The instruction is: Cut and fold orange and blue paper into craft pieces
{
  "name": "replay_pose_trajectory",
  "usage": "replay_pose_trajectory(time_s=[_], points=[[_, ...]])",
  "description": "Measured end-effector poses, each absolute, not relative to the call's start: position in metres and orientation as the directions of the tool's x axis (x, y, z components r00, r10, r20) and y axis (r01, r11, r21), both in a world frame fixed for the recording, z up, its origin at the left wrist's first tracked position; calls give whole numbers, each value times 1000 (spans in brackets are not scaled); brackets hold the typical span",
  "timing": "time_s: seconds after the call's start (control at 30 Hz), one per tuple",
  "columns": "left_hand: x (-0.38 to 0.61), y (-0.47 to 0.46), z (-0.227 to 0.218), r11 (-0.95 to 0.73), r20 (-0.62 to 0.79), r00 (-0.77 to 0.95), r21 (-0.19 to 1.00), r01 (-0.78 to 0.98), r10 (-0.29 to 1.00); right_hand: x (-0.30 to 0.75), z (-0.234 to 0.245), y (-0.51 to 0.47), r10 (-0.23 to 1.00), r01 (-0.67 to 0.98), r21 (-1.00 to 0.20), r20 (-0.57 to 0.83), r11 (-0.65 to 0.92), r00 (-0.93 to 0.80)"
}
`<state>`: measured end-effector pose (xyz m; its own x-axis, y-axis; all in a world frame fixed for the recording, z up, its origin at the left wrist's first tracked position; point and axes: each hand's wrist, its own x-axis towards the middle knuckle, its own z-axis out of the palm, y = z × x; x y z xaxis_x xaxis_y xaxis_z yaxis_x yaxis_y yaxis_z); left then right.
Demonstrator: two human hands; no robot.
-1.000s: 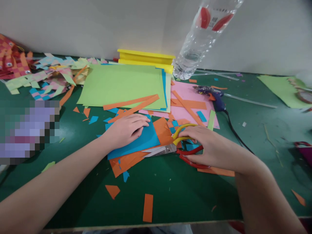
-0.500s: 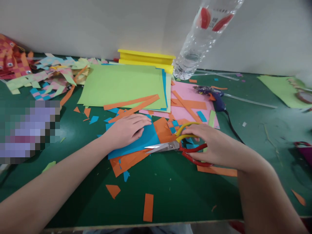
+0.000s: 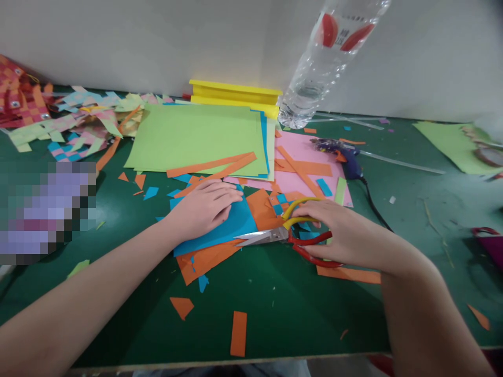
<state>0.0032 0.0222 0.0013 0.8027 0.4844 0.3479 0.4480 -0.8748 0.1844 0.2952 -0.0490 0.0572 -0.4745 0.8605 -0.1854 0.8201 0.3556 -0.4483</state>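
Observation:
My left hand (image 3: 204, 209) lies flat on a sheet of blue paper (image 3: 239, 222), its fingers stretched out and close together. Under the blue sheet, an orange sheet of paper (image 3: 220, 254) sticks out toward me. In my right hand (image 3: 338, 222) is a pair of scissors (image 3: 277, 234) with one yellow and one red handle. Their blades point left, slightly parted, and lie over the near edge of the blue sheet. A small piece of blue and orange woven paper (image 3: 281, 203) lies just beyond the scissors' pivot.
Green sheets (image 3: 196, 139) are stacked behind my left hand, before a folded yellow paper (image 3: 236, 94). A plastic bottle (image 3: 314, 78) and a glue gun (image 3: 348, 157) on pink paper (image 3: 298, 144) stand to the right. Woven scraps (image 3: 90, 120) and a pixelated object (image 3: 43, 220) are at left.

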Motion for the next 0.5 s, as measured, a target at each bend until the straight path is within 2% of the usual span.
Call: replay_pose_trajectory(time_s=[0.5], points=[[3,21,0,-886,409,789,151,438,459,292,59,-49,848,814,-467,-216,346,-484]])
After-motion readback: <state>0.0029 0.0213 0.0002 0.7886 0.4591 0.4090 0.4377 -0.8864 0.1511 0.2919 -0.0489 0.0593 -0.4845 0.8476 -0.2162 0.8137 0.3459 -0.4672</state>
